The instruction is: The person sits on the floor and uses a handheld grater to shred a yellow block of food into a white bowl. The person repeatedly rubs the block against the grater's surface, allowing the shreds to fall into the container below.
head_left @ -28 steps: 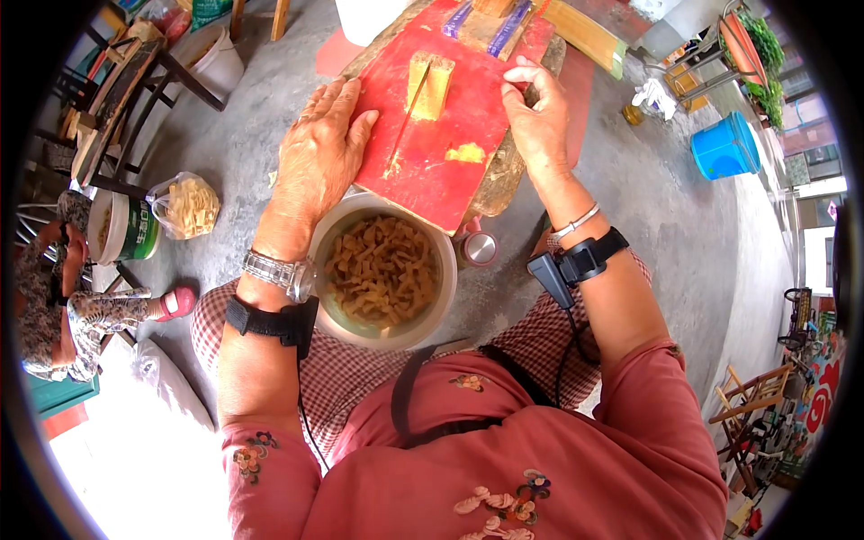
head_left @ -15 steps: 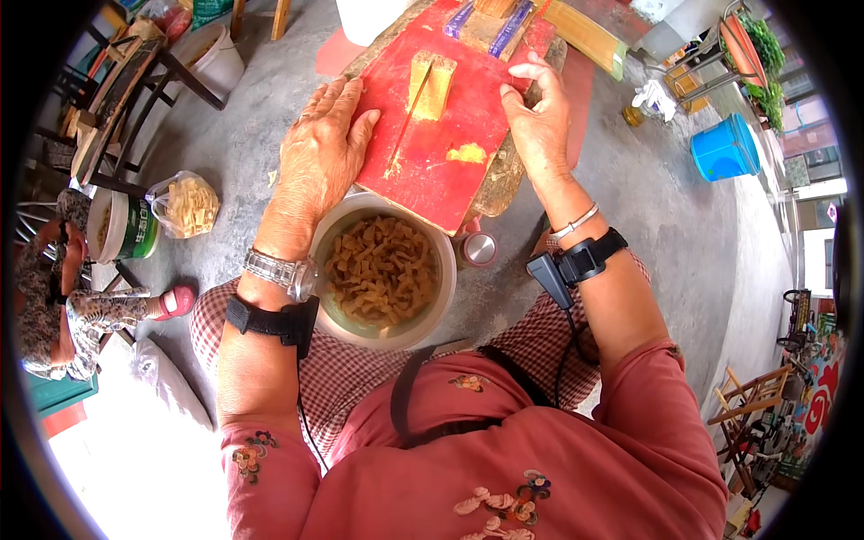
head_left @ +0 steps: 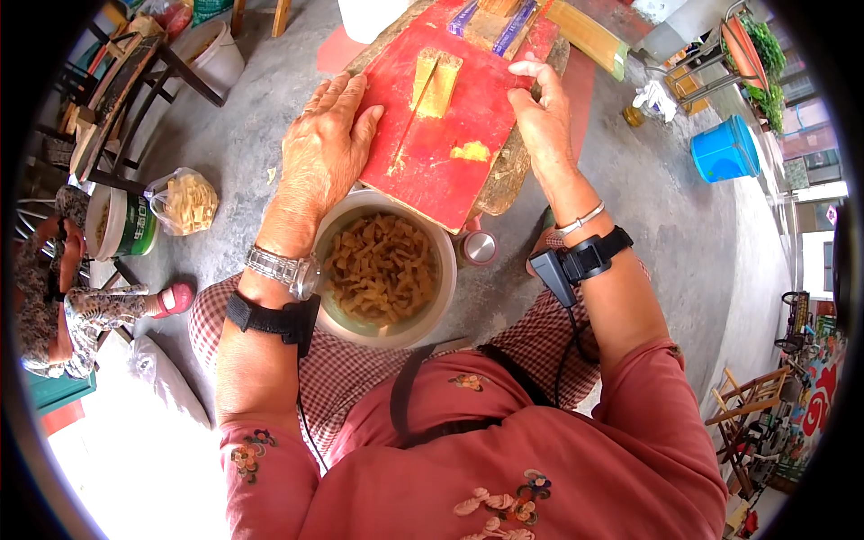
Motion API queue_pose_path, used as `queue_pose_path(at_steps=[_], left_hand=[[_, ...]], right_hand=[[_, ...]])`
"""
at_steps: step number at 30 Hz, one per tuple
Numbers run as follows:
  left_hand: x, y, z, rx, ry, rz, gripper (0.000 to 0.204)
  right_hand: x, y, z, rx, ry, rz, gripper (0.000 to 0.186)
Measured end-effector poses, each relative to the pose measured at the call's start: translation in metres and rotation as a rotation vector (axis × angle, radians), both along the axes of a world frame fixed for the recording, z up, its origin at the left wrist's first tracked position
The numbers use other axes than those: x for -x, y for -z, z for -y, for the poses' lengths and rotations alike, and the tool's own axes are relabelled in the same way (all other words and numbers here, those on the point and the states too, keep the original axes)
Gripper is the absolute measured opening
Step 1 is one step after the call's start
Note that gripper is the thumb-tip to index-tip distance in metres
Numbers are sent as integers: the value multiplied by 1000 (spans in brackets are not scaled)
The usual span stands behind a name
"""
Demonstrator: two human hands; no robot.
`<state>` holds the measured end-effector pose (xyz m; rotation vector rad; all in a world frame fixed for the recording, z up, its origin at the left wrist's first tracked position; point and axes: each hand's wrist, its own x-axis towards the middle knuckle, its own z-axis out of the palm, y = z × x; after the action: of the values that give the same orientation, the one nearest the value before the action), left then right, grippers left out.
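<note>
A flat red board (head_left: 405, 166) with worn yellow patches lies tilted over the far rim of a white tub (head_left: 445, 292). On it sits a yellow block (head_left: 436, 85), with a thin dark line running through it and on down the board; whether that is a slit or a blade I cannot tell. My left hand (head_left: 326, 139) grips the board's left edge, thumb on top. My right hand (head_left: 544, 112) holds the right edge with bent fingers, its thumb and forefinger apart. Brownish-yellow cut strips (head_left: 378, 270) fill much of the tub.
Under the board is a rough wooden plank (head_left: 513, 175). A lidded metal cup (head_left: 479, 247) stands right of the tub. Bagged yellow pieces (head_left: 189, 202) and a white bucket (head_left: 216, 58) are left; a blue bucket (head_left: 724, 148) is far right. Another person's shoe (head_left: 175, 300) shows at left.
The red board and its block have shifted slightly to the right, with my left hand moving along. My right thumb has slid a little to the right at the board's edge.
</note>
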<state>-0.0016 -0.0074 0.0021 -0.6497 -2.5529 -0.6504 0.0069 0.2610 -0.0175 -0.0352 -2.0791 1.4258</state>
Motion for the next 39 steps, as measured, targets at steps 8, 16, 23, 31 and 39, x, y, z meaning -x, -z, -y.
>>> queue_pose_path(at_steps=[8, 16, 23, 31, 39], left_hand=[[1, 1, -1, -6, 3, -15, 43], [0, 1, -1, -12, 7, -22, 43], [0, 1, 0, 0, -4, -19, 43], [0, 0, -1, -3, -6, -4, 44], [0, 1, 0, -10, -3, -5, 44]], right_hand=[[3, 5, -7, -188, 35, -38, 28], [6, 11, -6, -213, 42, -73, 27], [7, 13, -8, -204, 50, -82, 27], [7, 12, -8, -161, 35, -75, 24], [2, 3, 2, -14, -8, -54, 25]])
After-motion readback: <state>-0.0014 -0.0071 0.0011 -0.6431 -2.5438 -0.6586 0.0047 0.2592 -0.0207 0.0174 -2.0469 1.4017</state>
